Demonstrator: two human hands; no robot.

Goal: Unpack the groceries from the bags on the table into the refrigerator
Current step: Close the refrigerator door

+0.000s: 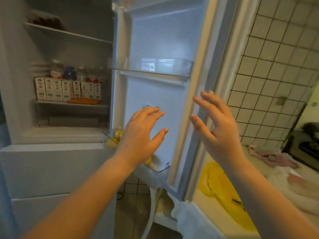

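The refrigerator stands open, its door (160, 40) swung out in front of me. My left hand (141, 135) is raised before the door's inner panel, fingers spread, holding nothing. My right hand (219, 128) hovers near the door's outer edge, also spread and empty. Behind my left hand, yellow lemons (114, 138) lie in the lower door bin. On a shelf inside, a row of white cartons (67, 90) stands with small bottles (69, 73) behind them. A yellow plastic bag (224, 192) and a white bag (293, 185) lie on the counter at right.
The clear upper door bin (155, 66) holds nothing I can see. An orange flat pack (84, 101) lies in front of the cartons. A dark item (46, 20) sits on the top shelf. A pink cloth (272, 157) and a stove (309, 147) are at far right, below a tiled wall.
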